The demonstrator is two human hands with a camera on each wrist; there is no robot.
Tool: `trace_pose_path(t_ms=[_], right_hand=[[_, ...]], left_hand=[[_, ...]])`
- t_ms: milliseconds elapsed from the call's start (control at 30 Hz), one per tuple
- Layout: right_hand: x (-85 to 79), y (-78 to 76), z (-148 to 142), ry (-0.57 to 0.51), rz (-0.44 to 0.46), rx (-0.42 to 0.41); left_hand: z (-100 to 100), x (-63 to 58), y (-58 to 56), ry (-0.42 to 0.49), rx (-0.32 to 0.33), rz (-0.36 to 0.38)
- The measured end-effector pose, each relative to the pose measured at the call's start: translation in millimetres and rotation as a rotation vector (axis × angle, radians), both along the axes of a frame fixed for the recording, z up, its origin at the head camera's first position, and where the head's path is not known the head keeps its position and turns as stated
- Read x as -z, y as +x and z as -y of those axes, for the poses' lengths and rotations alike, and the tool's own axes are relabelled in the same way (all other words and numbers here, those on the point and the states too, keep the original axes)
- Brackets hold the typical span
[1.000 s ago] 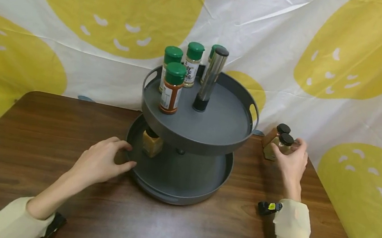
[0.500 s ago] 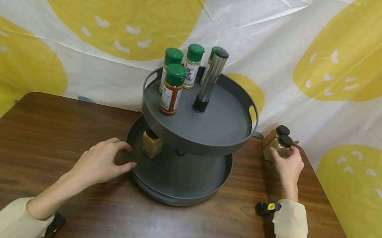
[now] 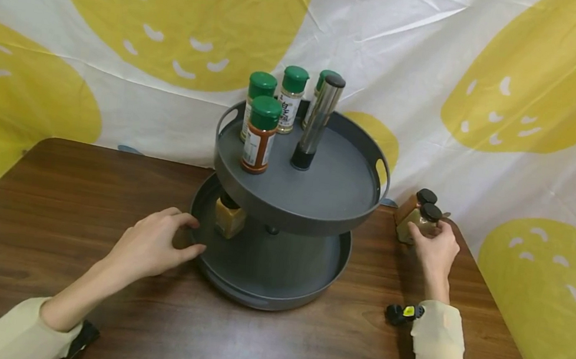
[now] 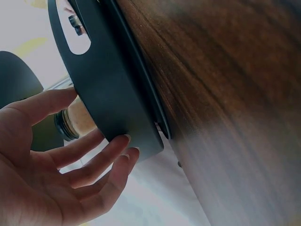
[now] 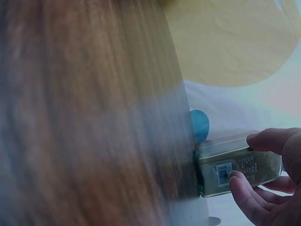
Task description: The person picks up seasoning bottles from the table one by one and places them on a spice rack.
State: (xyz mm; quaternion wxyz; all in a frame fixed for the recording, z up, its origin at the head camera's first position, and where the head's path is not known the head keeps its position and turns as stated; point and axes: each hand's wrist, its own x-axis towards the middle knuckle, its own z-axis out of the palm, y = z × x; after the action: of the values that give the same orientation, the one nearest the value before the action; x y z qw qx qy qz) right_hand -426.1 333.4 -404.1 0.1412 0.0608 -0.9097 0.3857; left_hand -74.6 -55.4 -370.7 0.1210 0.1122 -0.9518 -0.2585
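My right hand [image 3: 436,253] grips a square glass spice jar [image 5: 235,167] with a black lid, standing at the table's back right. The right wrist view shows a barcode label on it, with fingers on opposite sides. A second, reddish-brown jar [image 3: 406,208] stands right behind it. My left hand [image 3: 153,241] rests at the left rim of the grey two-tier turntable [image 3: 273,305]. In the left wrist view, thumb and fingers are spread apart, with fingertips on the lower tray's outer wall [image 4: 113,89]. Just inside that rim sits a tan spice jar [image 3: 230,220].
On the upper tray [image 3: 340,191] stand several green-capped shakers, among them a red one [image 3: 258,140], and a tilted-looking steel cylinder [image 3: 318,121] with black ends. The wooden table [image 3: 78,191] meets a white curtain [image 3: 390,31] with yellow prints behind.
My right hand has come down and inward slightly, its fingers closing on the nearer jar. The left hand has stayed at the lower tray's rim.
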Motion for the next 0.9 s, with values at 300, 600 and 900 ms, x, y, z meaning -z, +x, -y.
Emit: trace_pose_path(t_ms=[300,600,900], right_hand=[[-2.1,1.6,1,0.011,-0.024,0.001],[-9.5,6.5,5,-0.008,-0.081,0.005],[-21.5,19.6,9,0.001,-0.123,-0.022]], left_hand=[[0,-0.2,0.3,0.001,-0.001,0.004],[0,-1.6,0.9,-0.002,-0.004,-0.003],[0,-1.3,1.1,0.001,-0.007,0.008]])
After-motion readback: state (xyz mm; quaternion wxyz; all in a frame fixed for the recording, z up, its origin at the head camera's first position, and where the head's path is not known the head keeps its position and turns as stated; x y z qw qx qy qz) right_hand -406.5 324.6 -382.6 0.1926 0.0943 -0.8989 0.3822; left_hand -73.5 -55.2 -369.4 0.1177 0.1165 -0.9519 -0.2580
